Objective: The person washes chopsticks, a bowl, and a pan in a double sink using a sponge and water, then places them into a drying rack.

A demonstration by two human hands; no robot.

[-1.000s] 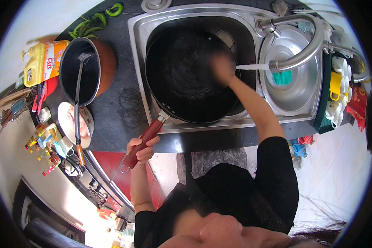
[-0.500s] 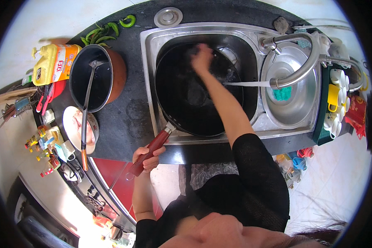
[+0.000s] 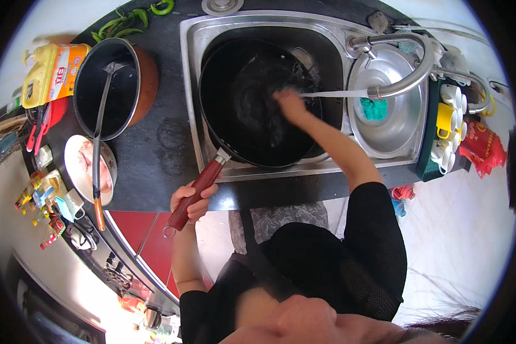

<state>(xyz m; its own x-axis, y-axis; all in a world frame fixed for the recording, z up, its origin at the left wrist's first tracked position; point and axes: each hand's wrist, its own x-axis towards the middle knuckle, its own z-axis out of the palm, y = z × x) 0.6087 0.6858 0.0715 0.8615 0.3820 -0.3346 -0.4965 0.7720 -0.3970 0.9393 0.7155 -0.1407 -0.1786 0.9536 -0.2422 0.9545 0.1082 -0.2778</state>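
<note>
A matt black metal wok (image 3: 252, 103) with a glossy red-brown handle (image 3: 196, 192) is seen in a brushed steel sink (image 3: 327, 28). At 3 o'clock of it, a polished metal tap (image 3: 404, 83) and a shiny steel lid (image 3: 395, 123) are shown. The dark bench (image 3: 166, 143) at 9 o'clock looks smooth and stone-like, marked with wet rings.

wok (image 3: 252, 103) fills sink (image 3: 192, 86), tap (image 3: 401, 86) overhanging, counter (image 3: 160, 155) seemingly bare

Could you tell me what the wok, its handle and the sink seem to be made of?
Wok: dark matt metal, probably iron or carbon steel. Handle, gripped by the left hand: glossy reddish-brown, likely wood or plastic. Sink: bright reflective steel.
</note>
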